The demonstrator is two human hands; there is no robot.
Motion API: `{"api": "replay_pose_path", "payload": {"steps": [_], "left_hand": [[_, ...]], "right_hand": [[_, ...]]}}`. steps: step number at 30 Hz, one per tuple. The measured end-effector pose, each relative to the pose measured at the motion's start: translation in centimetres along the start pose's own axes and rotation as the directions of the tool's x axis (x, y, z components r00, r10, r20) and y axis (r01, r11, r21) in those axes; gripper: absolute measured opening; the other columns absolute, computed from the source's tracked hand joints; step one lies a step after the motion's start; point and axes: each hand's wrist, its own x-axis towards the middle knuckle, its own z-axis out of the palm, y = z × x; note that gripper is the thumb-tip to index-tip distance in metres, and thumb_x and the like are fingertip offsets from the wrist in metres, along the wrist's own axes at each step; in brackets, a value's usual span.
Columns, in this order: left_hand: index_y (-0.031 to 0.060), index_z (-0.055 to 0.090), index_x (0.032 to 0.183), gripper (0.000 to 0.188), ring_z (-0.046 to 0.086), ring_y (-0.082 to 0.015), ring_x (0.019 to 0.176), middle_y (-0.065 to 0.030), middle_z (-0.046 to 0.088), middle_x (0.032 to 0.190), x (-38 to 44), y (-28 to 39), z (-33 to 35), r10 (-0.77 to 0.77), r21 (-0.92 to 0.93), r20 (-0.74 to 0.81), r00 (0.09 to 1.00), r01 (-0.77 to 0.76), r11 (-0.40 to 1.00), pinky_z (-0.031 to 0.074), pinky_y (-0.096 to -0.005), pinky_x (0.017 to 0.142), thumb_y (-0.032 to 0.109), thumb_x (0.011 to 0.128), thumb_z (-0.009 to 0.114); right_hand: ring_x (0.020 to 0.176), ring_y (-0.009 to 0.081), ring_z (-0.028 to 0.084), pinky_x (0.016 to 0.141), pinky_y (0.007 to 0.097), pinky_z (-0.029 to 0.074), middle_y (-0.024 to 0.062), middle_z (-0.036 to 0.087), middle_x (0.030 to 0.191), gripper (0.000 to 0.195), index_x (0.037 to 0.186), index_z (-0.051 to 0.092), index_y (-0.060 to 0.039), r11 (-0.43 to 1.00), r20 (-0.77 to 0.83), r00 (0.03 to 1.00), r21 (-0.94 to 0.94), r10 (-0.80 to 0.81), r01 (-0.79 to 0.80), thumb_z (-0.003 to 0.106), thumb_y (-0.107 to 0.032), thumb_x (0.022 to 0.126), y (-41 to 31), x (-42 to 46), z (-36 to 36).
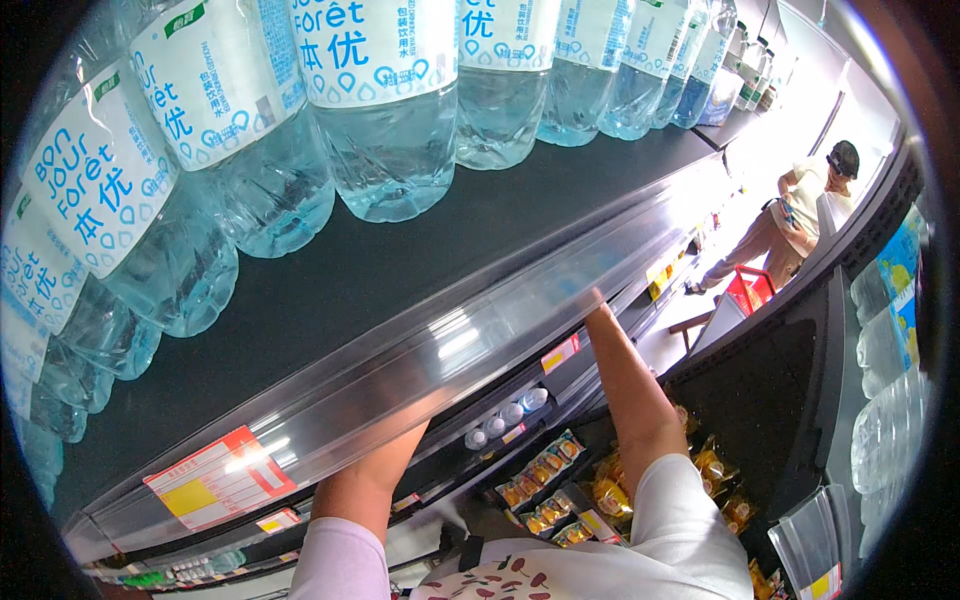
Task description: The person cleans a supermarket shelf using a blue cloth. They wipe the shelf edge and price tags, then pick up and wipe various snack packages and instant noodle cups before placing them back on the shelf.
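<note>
Both of my hands are out of view, hidden by the shelf edge. My left forearm (375, 472) passes beneath the clear plastic price rail (360, 405), and a little skin shows blurred through it. Farther right, my right forearm (622, 367) reaches up to the same rail and disappears behind it at the wrist. Above my arms, a row of large clear water bottles (386, 150) with white and blue labels stands along a black shelf (300, 292). A red, white and yellow price tag (221, 478) sits in the rail at the left.
Several small bottles (510, 414) stand on a lower shelf. Packaged snacks (540, 472) and yellow-wrapped goods (613, 495) lie below me. A person (814, 187) in light clothes stands in the aisle near a red shopping basket (750, 289). Packed bottles (889, 427) line the right side.
</note>
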Motion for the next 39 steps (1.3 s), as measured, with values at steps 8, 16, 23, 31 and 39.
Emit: {"api": "replay_pose_path", "payload": {"steps": [8, 16, 23, 31, 39], "left_hand": [[0.004, 0.063, 0.121, 0.039, 0.067, -0.0212, 0.1, -0.0109, 0.069, 0.108, -0.3, 0.3, 0.3, 0.0, -0.012, -0.017, 1.0, 0.0, 1.0, 0.055, -0.0351, 0.088, 0.029, 0.093, 0.074], [0.0031, 0.065, 0.117, 0.031, 0.069, -0.0176, 0.094, -0.0088, 0.07, 0.101, -4.4, 3.3, -1.8, -0.01, -0.098, -0.001, 1.0, 0.01, 0.995, 0.056, -0.0327, 0.084, 0.027, 0.099, 0.07], [0.003, 0.066, 0.105, 0.018, 0.068, -0.0078, 0.089, -0.004, 0.071, 0.093, -17.0, 8.1, -6.5, -0.063, -0.518, 0.263, 0.963, 0.196, 0.833, 0.056, -0.0277, 0.077, 0.02, 0.106, 0.061], [0.0008, 0.067, 0.088, 0.039, 0.058, -0.0112, 0.063, -0.0051, 0.065, 0.069, -38.9, 3.3, -16.5, -0.349, -0.238, 0.301, 0.888, 0.424, 0.874, 0.047, -0.0311, 0.06, 0.034, 0.108, 0.058], [0.0045, 0.068, 0.091, 0.03, 0.069, -0.0321, 0.071, -0.0165, 0.07, 0.078, -67.4, -4.2, -20.2, -0.764, -0.184, -0.26, 0.59, 0.747, 0.639, 0.053, -0.0428, 0.067, 0.034, 0.094, 0.073]], "right_hand": [[0.093, 0.0187, 0.068, 0.08, 0.0337, 0.057, 0.0055, 0.073, 0.102, 0.035, 0.123, 0.065, -0.0025, 0.999, -0.04, 0.998, 0.017, 0.038, -0.038, 0.074, -0.019, 0.094, 1.4, 0.2, 0.2], [0.089, 0.0197, 0.069, 0.077, 0.0337, 0.058, 0.0053, 0.073, 0.099, 0.03, 0.121, 0.067, -0.0026, 0.998, -0.135, 0.989, 0.023, 0.058, -0.056, 0.069, -0.022, 0.098, 2.0, 0.6, 0.5], [0.086, 0.018, 0.069, 0.073, 0.0314, 0.058, 0.0048, 0.072, 0.099, 0.025, 0.119, 0.068, -0.0032, 0.985, -0.342, 0.939, 0.173, 0.044, 0.017, 0.063, -0.022, 0.103, 1.3, -1.3, 3.2], [0.105, 0.0195, 0.069, 0.085, 0.0347, 0.061, 0.0111, 0.071, 0.115, 0.036, 0.134, 0.063, -0.0029, 0.93, 0.024, 0.996, 0.357, 0.084, -0.087, 0.062, -0.023, 0.105, -11.5, -14.6, 12.4], [0.094, 0.0125, 0.068, 0.076, 0.0293, 0.059, 0.0068, 0.072, 0.109, 0.024, 0.125, 0.069, -0.0063, 0.993, 0.629, 0.776, 0.047, 0.053, -0.106, 0.057, -0.008, 0.105, -11.0, -36.6, 21.5]]}}
